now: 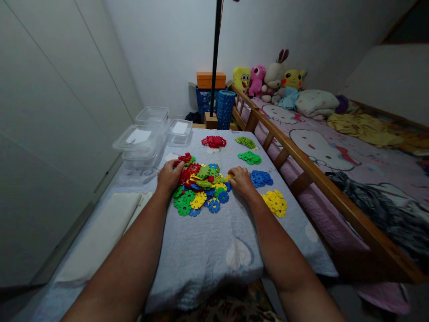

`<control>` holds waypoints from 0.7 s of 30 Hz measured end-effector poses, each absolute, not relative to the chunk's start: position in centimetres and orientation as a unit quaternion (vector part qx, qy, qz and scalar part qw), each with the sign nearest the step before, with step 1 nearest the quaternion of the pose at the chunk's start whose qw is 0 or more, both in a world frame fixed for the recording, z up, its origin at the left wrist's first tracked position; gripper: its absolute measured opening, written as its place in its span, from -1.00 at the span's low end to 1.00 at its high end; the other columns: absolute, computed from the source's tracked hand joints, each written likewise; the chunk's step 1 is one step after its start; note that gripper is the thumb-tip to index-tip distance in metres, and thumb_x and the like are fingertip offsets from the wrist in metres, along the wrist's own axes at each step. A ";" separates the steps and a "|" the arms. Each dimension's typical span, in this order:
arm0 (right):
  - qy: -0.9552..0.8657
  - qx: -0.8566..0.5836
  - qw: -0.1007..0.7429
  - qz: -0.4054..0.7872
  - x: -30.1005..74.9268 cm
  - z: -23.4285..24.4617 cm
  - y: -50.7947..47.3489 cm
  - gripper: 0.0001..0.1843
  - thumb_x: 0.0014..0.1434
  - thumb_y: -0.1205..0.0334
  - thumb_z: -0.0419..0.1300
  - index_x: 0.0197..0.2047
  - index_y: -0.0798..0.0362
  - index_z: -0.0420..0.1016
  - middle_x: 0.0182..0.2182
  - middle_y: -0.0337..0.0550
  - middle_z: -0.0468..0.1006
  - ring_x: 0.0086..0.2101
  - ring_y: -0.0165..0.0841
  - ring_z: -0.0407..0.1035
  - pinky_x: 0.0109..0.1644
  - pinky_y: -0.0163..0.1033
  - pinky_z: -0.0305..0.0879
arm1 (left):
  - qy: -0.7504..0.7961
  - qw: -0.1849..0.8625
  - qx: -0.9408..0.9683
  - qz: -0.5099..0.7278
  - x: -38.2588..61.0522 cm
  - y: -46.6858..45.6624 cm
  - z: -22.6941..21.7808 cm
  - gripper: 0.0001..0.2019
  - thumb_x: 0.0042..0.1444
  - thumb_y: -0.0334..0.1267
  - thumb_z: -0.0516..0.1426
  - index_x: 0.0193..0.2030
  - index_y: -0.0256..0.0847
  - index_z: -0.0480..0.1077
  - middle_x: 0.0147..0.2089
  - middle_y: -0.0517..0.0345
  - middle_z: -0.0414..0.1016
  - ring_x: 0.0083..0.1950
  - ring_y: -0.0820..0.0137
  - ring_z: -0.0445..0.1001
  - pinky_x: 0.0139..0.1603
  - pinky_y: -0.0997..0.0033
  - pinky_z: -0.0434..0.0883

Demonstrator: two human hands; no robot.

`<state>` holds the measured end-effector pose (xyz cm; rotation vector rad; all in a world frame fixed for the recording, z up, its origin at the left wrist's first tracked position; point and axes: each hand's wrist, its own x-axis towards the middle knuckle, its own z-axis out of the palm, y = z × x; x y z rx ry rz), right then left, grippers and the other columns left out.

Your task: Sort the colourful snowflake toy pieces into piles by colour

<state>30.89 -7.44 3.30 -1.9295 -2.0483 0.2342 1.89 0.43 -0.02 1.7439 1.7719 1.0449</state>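
Note:
A mixed pile of plastic snowflake discs (197,200) in red, green, yellow and blue lies mid-table. At the pile's left edge is my left hand (168,177), its fingers curled in on red discs; the exact grip is partly hidden. To the right of the pile, my right hand (241,180) pinches a yellow snowflake disc (228,177). Single-colour heaps sit apart from the pile: red discs (214,141) behind it, and on the right light green discs (246,142), green discs (250,157), blue discs (262,178) and yellow discs (276,203).
Clear plastic boxes (137,139) with lids stand at the table's back left. A folded cream cloth (103,232) lies on the left. Along the right side runs a wooden bed rail (284,145). Behind the table rise a black pole (215,58) and a blue foam roller (225,109).

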 end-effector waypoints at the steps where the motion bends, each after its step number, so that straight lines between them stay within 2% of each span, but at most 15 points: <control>1: -0.715 -0.672 0.172 0.089 31.2 3.4 -7.4 -0.73 0.20 0.36 0.19 -0.05 0.04 0.60 -0.06 -0.01 0.60 -0.02 -0.18 0.34 0.10 -0.14 0.20 | 0.641 0.221 0.631 0.377 1.9 0.4 0.0 -0.52 0.23 0.12 0.02 0.03 -0.15 0.54 0.09 -0.01 0.61 0.10 0.16 0.52 0.14 0.22 0.38; 4: -0.706 -0.660 0.222 0.131 32.8 4.1 -7.7 -0.84 0.15 0.37 0.17 -0.23 0.05 0.57 -0.24 -0.12 0.63 -0.20 -0.29 0.39 -0.04 -0.22 0.25 | 0.642 0.220 0.630 0.378 1.9 0.3 0.0 -0.53 0.23 0.12 0.03 0.03 -0.14 0.54 0.07 0.00 0.61 0.10 0.16 0.52 0.14 0.23 0.39; 9: -0.670 -0.656 0.277 0.209 37.6 6.2 -9.6 -0.91 0.08 0.31 0.19 -0.34 0.06 0.54 -0.39 -0.22 0.59 -0.34 -0.37 0.40 -0.23 -0.32 0.26 | 0.641 0.219 0.630 0.379 1.8 0.4 -0.1 -0.52 0.23 0.11 0.03 0.04 -0.17 0.53 0.06 0.00 0.61 0.09 0.18 0.51 0.12 0.26 0.40; 15: -0.645 -0.683 0.212 0.268 42.5 8.5 -14.1 -0.87 0.00 0.28 0.22 -0.35 0.07 0.58 -0.42 -0.22 0.60 -0.39 -0.35 0.42 -0.32 -0.33 0.25 | 0.634 0.229 0.632 0.381 1.8 0.5 -0.2 -0.51 0.23 0.13 0.03 0.01 -0.19 0.54 0.01 0.00 0.62 0.03 0.19 0.52 0.07 0.27 0.41; 21: -0.659 -0.664 0.181 0.303 42.4 7.9 -16.7 -0.86 0.00 0.27 0.18 -0.38 0.06 0.57 -0.44 -0.22 0.60 -0.41 -0.34 0.42 -0.36 -0.33 0.24 | 0.642 0.220 0.626 0.383 1.8 0.4 -0.1 -0.53 0.23 0.11 0.05 0.01 -0.19 0.54 -0.01 0.02 0.62 0.04 0.18 0.50 0.08 0.27 0.40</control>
